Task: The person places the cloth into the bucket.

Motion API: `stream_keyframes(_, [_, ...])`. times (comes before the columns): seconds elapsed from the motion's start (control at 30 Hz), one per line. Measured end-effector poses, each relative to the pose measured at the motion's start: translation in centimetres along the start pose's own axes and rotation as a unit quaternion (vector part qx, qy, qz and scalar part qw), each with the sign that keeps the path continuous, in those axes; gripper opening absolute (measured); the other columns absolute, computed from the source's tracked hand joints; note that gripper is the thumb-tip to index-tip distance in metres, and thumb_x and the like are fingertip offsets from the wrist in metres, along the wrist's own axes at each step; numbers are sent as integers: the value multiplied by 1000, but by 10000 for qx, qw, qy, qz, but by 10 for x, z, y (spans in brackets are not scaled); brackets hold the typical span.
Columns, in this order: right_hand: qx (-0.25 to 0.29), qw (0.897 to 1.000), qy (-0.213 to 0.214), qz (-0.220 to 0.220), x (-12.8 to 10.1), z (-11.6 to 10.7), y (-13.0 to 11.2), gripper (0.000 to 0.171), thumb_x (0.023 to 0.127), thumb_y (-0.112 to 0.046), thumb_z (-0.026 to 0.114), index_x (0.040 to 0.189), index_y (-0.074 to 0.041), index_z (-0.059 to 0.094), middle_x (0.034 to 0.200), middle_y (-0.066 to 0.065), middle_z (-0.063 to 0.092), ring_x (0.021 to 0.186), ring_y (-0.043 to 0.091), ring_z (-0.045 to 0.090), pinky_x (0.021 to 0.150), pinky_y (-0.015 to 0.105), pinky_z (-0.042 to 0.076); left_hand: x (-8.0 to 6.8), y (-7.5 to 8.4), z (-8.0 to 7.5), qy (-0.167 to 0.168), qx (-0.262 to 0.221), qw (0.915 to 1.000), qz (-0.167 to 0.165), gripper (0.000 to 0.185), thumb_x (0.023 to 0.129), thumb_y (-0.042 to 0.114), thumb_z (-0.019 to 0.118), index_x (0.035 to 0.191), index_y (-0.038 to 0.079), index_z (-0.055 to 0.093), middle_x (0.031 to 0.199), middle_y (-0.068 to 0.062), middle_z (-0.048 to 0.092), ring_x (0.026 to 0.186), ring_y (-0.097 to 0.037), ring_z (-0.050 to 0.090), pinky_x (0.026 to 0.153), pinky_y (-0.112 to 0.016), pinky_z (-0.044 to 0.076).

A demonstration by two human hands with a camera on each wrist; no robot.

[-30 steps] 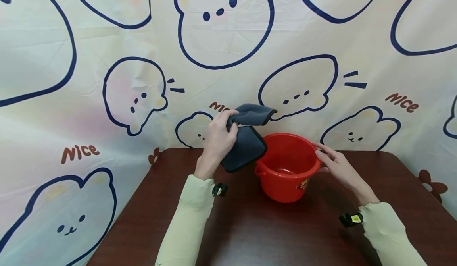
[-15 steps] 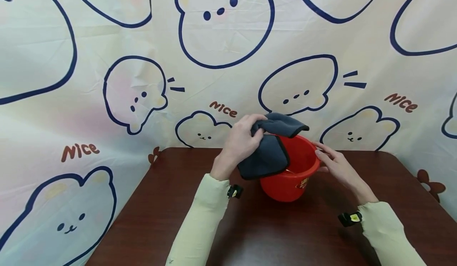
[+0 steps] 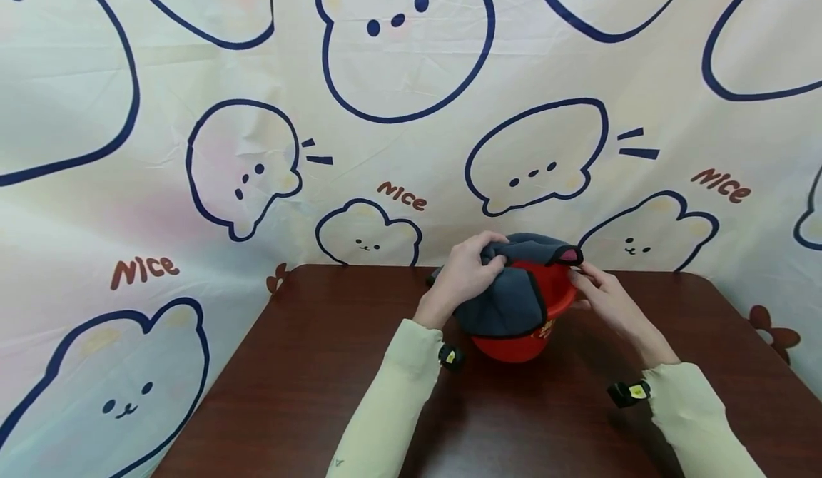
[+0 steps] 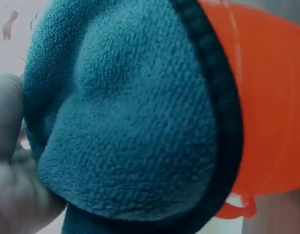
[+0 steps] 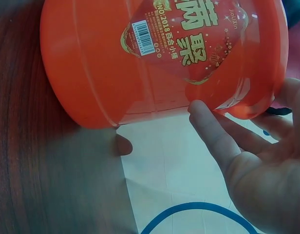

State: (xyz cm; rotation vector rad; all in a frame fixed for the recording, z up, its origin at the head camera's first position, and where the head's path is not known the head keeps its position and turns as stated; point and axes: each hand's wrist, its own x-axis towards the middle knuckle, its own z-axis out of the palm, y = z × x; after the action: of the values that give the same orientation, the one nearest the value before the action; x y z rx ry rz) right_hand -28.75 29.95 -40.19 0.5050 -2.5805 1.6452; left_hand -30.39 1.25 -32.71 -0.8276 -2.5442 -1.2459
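Observation:
A grey-blue towel (image 3: 504, 305) with black edging hangs folded from my left hand (image 3: 464, 275), pinched between thumb and fingers. It drapes over the left side and front of a red plastic bucket (image 3: 514, 349), covering much of the opening. A pink underside shows at its right corner. In the left wrist view the fleecy towel (image 4: 140, 117) fills the middle, with the bucket (image 4: 271, 102) behind it. My right hand (image 3: 606, 299) holds the bucket's right rim, thumb over the edge. One fingertip (image 5: 198, 107) lies against the outer wall, below a printed label (image 5: 184, 39).
The bucket stands on a dark brown wooden table (image 3: 308, 364). Behind the table hangs a pale curtain (image 3: 398, 157) printed with blue-outlined bears. A black wrist camera (image 3: 629, 394) sits on the right wrist.
My left hand has moved right and slightly down, bringing the towel from beside the bucket to over its opening and front. My right hand has stayed at the rim.

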Motion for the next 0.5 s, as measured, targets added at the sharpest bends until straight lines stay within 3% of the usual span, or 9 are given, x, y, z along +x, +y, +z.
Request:
stream_keyframes(0.1, [-14, 10000, 25, -12, 0, -1, -1, 55, 105, -40, 40, 155, -19, 30, 137, 15, 53, 100, 5, 66, 83, 29, 58, 3, 0, 3, 168, -279, 9994, -69, 27, 97, 22, 58, 124, 23, 61, 124, 0, 63, 100, -17, 56, 90, -33, 48])
stream_keyframes(0.2, [-108, 9999, 18, 39, 0, -1, -1, 57, 105, -41, 39, 156, -18, 27, 146, 24, 46, 103, 1, 64, 83, 30, 58, 8, 3, 6, 561, -661, 9962, -70, 27, 98, 22, 58, 124, 21, 61, 127, -1, 63, 105, -17, 57, 95, -36, 47])
stream_keyframes(0.37, [-283, 9993, 23, 222, 0, -1, -2, 61, 104, -45, 38, 156, -17, 25, 147, 25, 45, 104, 8, 67, 87, 37, 58, 15, 16, 10, 1303, -1375, 9818, 119, 27, 97, 20, 59, 123, 18, 61, 125, -3, 64, 104, -17, 59, 91, -32, 48])
stream_keyframes(0.5, [-76, 9998, 12, 206, 1, 0, -2, 61, 105, -43, 39, 156, -12, 25, 142, 27, 47, 97, 8, 69, 85, 30, 57, 18, 29, 15, 1393, -1898, 9715, 262, 28, 97, 19, 59, 125, 16, 60, 124, -5, 63, 97, -15, 57, 84, -26, 47])
